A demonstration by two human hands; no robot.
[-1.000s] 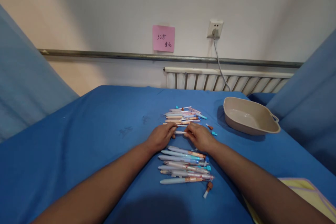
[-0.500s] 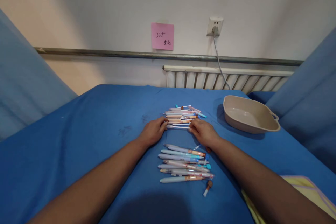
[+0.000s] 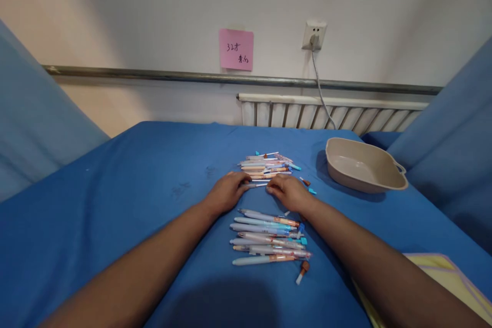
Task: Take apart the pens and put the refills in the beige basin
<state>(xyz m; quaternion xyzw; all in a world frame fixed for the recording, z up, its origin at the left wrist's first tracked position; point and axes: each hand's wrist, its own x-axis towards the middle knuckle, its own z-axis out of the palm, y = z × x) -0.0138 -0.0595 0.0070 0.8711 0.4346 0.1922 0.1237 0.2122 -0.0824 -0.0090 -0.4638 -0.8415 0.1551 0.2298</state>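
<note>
My left hand (image 3: 227,192) and my right hand (image 3: 289,192) face each other over the blue cloth, fingers pinched at either end of a thin white pen refill (image 3: 259,185). The fingertips hide both of its ends. Just beyond them lies a pile of pens and thin white sticks (image 3: 265,166), lined up sideways. Nearer to me, a row of several pastel pens (image 3: 265,238) lies side by side below my hands. A small brown-topped pen part (image 3: 303,271) sits at that row's lower right.
A beige plastic basin (image 3: 365,166) stands at the right on the blue cloth (image 3: 184,148). A yellow cloth (image 3: 442,277) lies under my right forearm. Behind are a radiator (image 3: 292,113), a metal rail (image 3: 172,77) and a plugged-in cord (image 3: 319,82). Blue curtains hang at both sides.
My right hand has slid left, nearer my left hand, uncovering small brown and blue pieces at the right. My left hand has shifted slightly right. Less of the refill shows between them.
</note>
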